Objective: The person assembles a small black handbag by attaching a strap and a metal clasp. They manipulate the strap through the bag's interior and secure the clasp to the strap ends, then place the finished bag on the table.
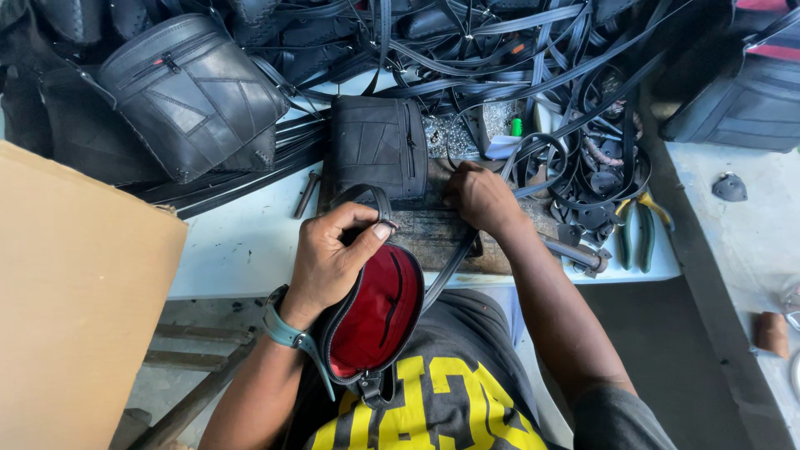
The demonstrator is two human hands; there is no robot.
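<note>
My left hand point(333, 254) grips the rim of a small black leather bag point(375, 321) with a red lining, held open above my lap. A teal watch strap sits on that wrist. The bag's black strap point(450, 267) runs up to my right hand point(482, 198), which rests closed on it over a worn wooden block point(433, 237) at the table's near edge. Another small black bag point(377, 146) stands just behind the block.
A larger black bag point(192, 96) lies at the back left. Tangled black straps point(500, 50) cover the back. Green-handled pliers point(637, 233) and a metal punch point(575, 252) lie to the right. A cardboard sheet point(75, 300) stands on the left.
</note>
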